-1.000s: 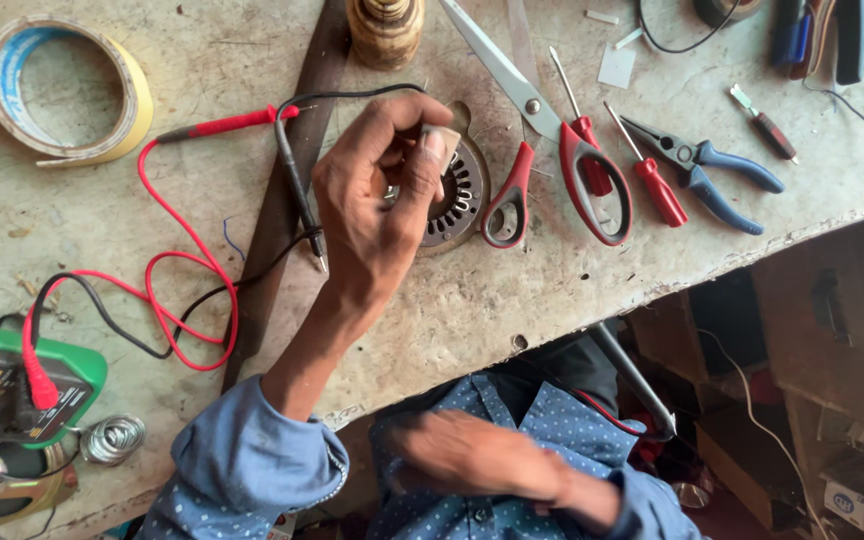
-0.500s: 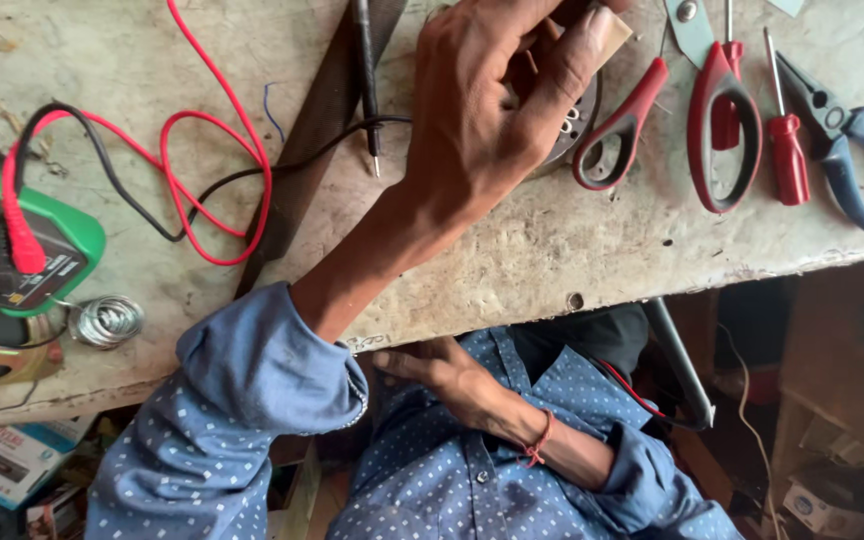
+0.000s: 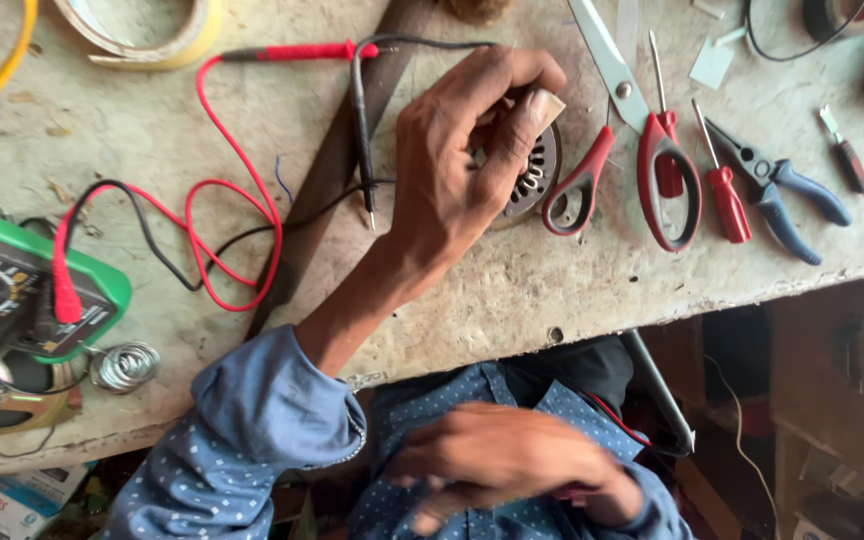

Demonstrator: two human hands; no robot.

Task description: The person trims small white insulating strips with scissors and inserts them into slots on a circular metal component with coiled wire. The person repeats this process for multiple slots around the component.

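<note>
Grey, pitted concrete makes up the surface [image 3: 572, 290], across which tools and wires are spread. The left hand [image 3: 457, 165] is stretched out over it, the fingers curled down and closed on a round metal motor stator [image 3: 537, 180] with slotted inner teeth; the thumb and fingertips are pressed against a small tan piece [image 3: 544, 103] at its upper rim, and what that piece is cannot be told. The stator lies flat on the surface, partly hidden under the hand, just left of the red-handled scissors [image 3: 642, 150]. The right hand [image 3: 497, 460] is held low, below the surface edge and against the blue dotted shirt [image 3: 252, 440]; it is blurred, loosely half-closed, and nothing can be seen in it.

Beside the scissors a red-handled screwdriver [image 3: 724, 195] is laid, and next to that blue-handled pliers [image 3: 787, 195]. A dark, long flat file [image 3: 337, 170] runs diagonally under the left wrist. A black probe [image 3: 362, 130] is laid across it, its tip near the hand, while a red probe [image 3: 292, 52] lies near the top edge. Red and black leads [image 3: 207, 240] are looped back to a green multimeter [image 3: 22, 290] at the left. A coil of solder wire [image 3: 124, 365] rests just below the meter, and a roll of tape [image 3: 142, 30] is seen at the top left.
</note>
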